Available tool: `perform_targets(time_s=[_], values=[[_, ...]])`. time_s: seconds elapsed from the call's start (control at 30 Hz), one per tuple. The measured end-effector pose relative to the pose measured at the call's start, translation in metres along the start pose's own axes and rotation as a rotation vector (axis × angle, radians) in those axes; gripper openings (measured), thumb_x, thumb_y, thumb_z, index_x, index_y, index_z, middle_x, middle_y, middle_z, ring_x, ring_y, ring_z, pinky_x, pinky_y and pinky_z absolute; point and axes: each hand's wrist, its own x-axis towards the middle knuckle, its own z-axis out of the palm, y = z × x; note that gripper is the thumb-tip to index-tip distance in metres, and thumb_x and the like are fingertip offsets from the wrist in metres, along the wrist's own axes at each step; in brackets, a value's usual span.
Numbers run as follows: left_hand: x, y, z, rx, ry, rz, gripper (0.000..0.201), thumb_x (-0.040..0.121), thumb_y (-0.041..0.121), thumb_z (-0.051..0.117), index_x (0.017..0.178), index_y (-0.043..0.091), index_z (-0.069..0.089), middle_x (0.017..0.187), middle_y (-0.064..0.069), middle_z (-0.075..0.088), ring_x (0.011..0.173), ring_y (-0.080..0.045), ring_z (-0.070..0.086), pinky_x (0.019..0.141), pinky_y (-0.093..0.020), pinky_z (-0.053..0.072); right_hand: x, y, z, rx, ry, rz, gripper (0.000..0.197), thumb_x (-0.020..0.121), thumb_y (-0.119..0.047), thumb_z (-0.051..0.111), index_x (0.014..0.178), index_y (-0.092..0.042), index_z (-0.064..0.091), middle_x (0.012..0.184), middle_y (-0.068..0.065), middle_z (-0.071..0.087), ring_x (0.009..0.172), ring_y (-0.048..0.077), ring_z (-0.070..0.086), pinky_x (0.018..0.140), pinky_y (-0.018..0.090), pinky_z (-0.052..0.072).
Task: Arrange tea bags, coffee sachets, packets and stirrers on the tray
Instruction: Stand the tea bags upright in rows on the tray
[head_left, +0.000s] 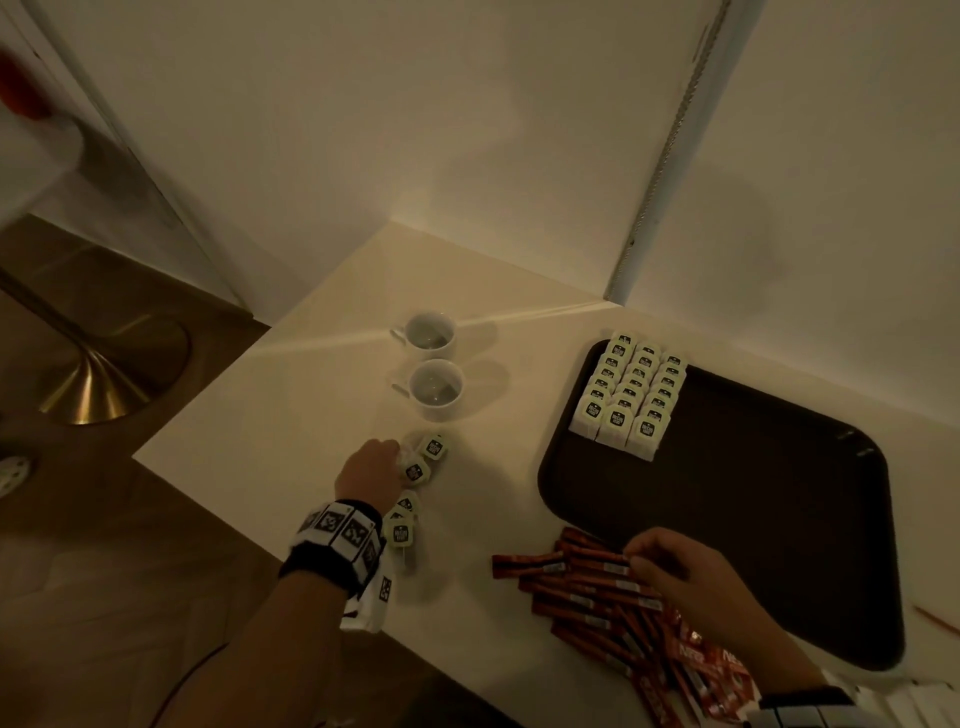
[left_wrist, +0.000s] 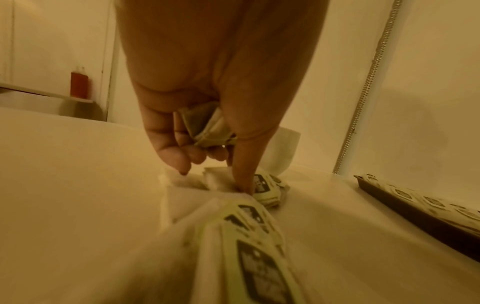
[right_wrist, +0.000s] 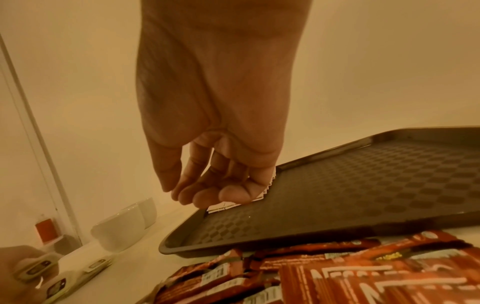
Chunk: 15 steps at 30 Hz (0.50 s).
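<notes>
My left hand (head_left: 382, 460) reaches down to loose tea bags (head_left: 422, 460) on the white table, left of the dark tray (head_left: 727, 519). In the left wrist view this hand (left_wrist: 213, 179) holds tea bags (left_wrist: 207, 127) bunched in its palm, while thumb and forefinger touch another tea bag (left_wrist: 267, 189) on the table. More loose ones (head_left: 402, 525) lie by the wrist. Rows of tea bags (head_left: 628, 395) fill the tray's far-left corner. My right hand (head_left: 649, 558) hovers over the red coffee sachets (head_left: 582, 582) by the tray's near-left corner. Its fingers (right_wrist: 205, 197) hang relaxed and hold nothing.
Two white cups (head_left: 428, 332) (head_left: 435, 389) stand beyond the left hand. Walls close the table's back and right. The table's left edge drops to a wooden floor with a brass lamp base (head_left: 104, 379). Most of the tray floor (right_wrist: 363, 185) is bare.
</notes>
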Motion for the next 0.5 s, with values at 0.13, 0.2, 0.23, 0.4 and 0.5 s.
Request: perform_targets(time_s=[0.13,0.2,0.23,0.4,0.5], values=[[-0.004,0.003,-0.013,-0.088,0.084,0.096,0.015,0.087,0.022,0.062,0.088,0.009,0.056,0.086,-0.006,0.047,0.093,-0.031,0.055,0.070,-0.029,0.035,0.002,-0.003,-0.002,-0.019,-0.005,-0.028,0.013,0.091,-0.019,0.056,0.094,-0.031,0.062,0.096,-0.010,0.064,0.090,0.001,0.061,0.083,0.024,0.052],[-0.010,0.009,-0.028,-0.214,0.116,0.159,0.024,0.084,0.021,0.068,0.075,0.012,0.048,0.073,-0.001,0.043,0.081,-0.028,0.054,0.063,-0.025,0.028,0.005,-0.012,-0.003,-0.044,-0.017,-0.066,0.014,0.092,-0.020,0.056,0.094,-0.032,0.061,0.095,-0.010,0.063,0.087,-0.005,0.059,0.078,0.018,0.050],[-0.014,0.016,-0.038,-0.322,0.122,0.179,0.027,0.083,0.019,0.070,0.072,0.013,0.046,0.069,0.000,0.044,0.072,-0.023,0.052,0.059,-0.025,0.028,0.008,-0.019,-0.004,-0.055,-0.026,-0.093,0.014,0.092,-0.020,0.056,0.095,-0.033,0.060,0.095,-0.011,0.063,0.087,-0.007,0.058,0.075,0.014,0.049],[-0.047,0.080,-0.092,-0.968,0.012,0.295,0.021,0.087,0.015,0.066,0.107,0.010,0.062,0.096,-0.011,0.065,0.082,-0.016,0.061,0.060,-0.024,0.053,0.023,-0.082,-0.018,-0.011,0.006,-0.320,0.017,0.090,-0.015,0.058,0.094,-0.032,0.060,0.091,-0.012,0.062,0.088,-0.011,0.056,0.074,0.003,0.042],[-0.059,0.117,-0.113,-1.173,-0.056,0.375,0.029,0.089,0.010,0.063,0.114,-0.002,0.058,0.110,-0.016,0.064,0.095,-0.013,0.064,0.067,-0.029,0.059,0.037,-0.130,-0.038,0.074,0.187,-0.480,0.014,0.089,-0.019,0.060,0.102,-0.024,0.063,0.092,-0.008,0.061,0.085,-0.003,0.056,0.070,0.007,0.044]])
